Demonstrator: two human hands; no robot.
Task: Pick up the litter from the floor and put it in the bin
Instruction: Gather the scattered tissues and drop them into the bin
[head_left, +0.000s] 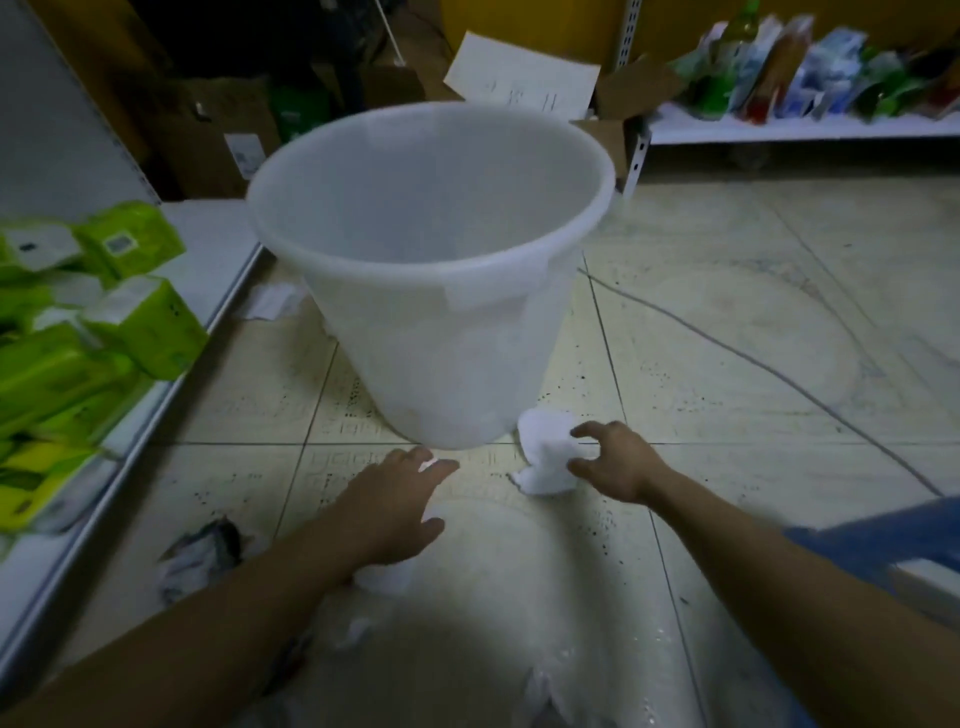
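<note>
A translucent white bin (519, 322) stands upright on the tiled floor just beyond both hands. My right hand (618, 462) has its fingers curled around a crumpled white tissue (545, 452) lying on the floor at the bin's foot. My left hand (395, 509) reaches forward low over the floor with fingers spread; white paper (387, 574) shows beneath its palm and a small white bit at its fingertips. More white scraps (358, 629) lie near my left forearm. A dark crumpled wrapper (202, 551) lies to the left by the shelf.
A low white shelf (171, 415) with green packs (150, 327) runs along the left. Another piece of white paper (272, 301) lies left of the bin. Cardboard boxes (228, 135) stand behind it. A shelf with packaged goods (810, 67) is at the back right.
</note>
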